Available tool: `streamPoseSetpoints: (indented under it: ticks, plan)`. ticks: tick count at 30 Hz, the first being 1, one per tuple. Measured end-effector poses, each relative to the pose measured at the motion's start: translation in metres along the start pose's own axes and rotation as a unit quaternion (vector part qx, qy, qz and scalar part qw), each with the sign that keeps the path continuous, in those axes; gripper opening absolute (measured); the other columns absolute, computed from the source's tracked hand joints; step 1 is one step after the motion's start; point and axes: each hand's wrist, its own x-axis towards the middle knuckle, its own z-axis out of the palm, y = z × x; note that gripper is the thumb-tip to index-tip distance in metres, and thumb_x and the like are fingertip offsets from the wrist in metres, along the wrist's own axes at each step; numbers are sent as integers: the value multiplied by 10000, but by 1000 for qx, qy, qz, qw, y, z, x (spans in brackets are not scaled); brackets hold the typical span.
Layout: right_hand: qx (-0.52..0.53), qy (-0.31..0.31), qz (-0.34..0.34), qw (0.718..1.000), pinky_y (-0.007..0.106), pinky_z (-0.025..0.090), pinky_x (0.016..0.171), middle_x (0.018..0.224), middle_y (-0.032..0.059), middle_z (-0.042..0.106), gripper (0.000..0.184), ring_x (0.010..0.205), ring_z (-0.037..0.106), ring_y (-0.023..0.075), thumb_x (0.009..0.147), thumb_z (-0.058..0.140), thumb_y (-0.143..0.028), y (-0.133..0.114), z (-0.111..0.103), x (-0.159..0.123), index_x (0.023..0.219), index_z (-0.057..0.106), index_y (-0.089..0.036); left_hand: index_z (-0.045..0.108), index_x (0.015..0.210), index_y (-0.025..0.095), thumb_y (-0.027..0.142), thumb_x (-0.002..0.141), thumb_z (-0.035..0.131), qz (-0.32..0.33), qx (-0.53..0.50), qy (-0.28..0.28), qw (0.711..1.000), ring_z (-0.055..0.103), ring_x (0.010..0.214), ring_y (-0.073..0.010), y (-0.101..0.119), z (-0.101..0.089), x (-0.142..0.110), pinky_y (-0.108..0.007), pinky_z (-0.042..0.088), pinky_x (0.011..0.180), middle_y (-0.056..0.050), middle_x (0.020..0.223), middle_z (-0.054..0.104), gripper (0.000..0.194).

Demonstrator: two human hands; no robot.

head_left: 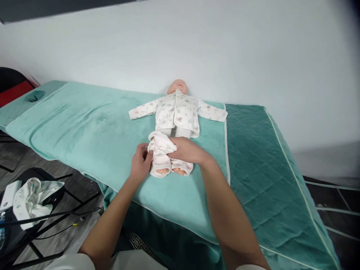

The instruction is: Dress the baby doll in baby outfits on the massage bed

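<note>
A baby doll (177, 86) lies on its back on the bed, its head toward the wall. It wears a white patterned jacket (187, 112) with both sleeves spread out sideways. Small white patterned pants (161, 144) are bunched around its lower legs, and the toes show at the cuffs. My left hand (141, 162) pinches the left edge of the pants. Over the other side, my right hand (185, 149) grips the bunched fabric near the waistband; its fingertips are partly hidden in the cloth.
A light green cover (92, 123) lies over the massage bed, with a darker quilted section (253, 157) on the right. At lower left, a black chair (30, 174) holds a crumpled patterned cloth (35, 198) and a white box (9, 195). A wall (225, 48) stands behind the bed.
</note>
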Motion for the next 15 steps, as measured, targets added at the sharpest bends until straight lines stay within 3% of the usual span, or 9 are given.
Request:
streamPoseSetpoints:
  ticks: [4,8,15]
  plan:
    - [10,28,-8,1000,290,479,748,1009,8,774,332,892,672,242,753,714,-248,1,2,1,1080,771,-261,479,1388,229,332,897,646,38,-48,-62,996,654,932,-177,-7,-10,-23,-346,512,917,-41,1042,690,530]
    - [17,63,-1,998,303,487,791,1053,12,775,396,918,673,237,774,661,-208,3,3,3,1155,759,-249,487,1440,254,286,797,736,42,-7,-107,993,665,888,-178,-5,-14,-30,-395,504,971,-42,1047,701,690]
    - [45,74,-8,996,317,499,865,1148,20,760,444,1008,675,238,793,632,-177,5,3,4,1219,732,-252,583,1320,254,214,798,689,63,60,-95,992,639,796,-165,-5,-9,-20,-402,441,996,24,845,685,534]
